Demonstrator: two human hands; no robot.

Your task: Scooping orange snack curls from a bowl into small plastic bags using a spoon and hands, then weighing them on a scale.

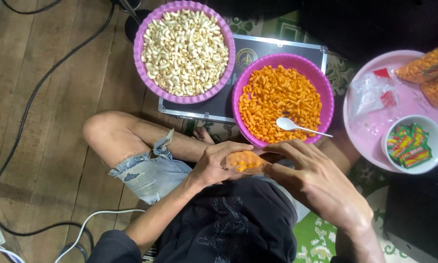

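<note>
a small clear bag of orange macaroni snacks (245, 160) is sitting at the centre of the frame, over the person's lap. the left hand (218, 163) is gripping its left side, and the right hand (309, 178) is pinching its right edge. just above, a white spoon (297, 126) is lying in the pink basin of orange snacks (282, 100). a second basin of pale snacks (185, 51) is standing at upper centre. a pink tray (362, 126) is holding a white bowl of wrapped sachets (413, 143) at the right.

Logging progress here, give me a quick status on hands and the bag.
Left hand and right hand both shut on small snack bag. Bag holds orange snacks, over lap. White spoon resting in orange snack bowl. Nothing blocking.
</note>
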